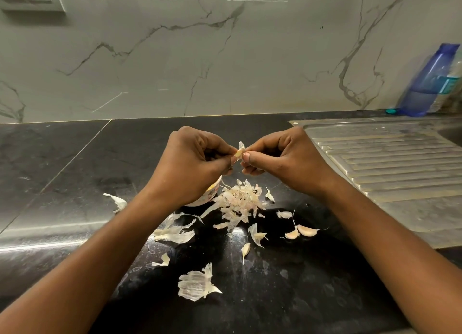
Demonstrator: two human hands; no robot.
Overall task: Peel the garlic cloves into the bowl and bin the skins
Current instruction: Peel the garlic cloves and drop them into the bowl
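Note:
A garlic clove [239, 154] is pinched between my left hand [192, 163] and my right hand [282, 158], held above the black counter. A flap of its skin [241, 145] sticks up from the clove between my fingertips. The bowl [203, 198] is mostly hidden under my left wrist; only part of its white patterned side shows. A heap of peeled skins [240, 201] lies just below my hands, with more skins scattered towards me. Two unpeeled cloves [301, 231] rest on the counter to the right of the heap, and a smaller one [245, 250] lies nearer me.
A steel sink drainboard [390, 168] runs along the right. A blue bottle [430, 81] stands at the back right against the marble wall. A large husk [197, 283] lies near the front, another skin [118, 202] at the left.

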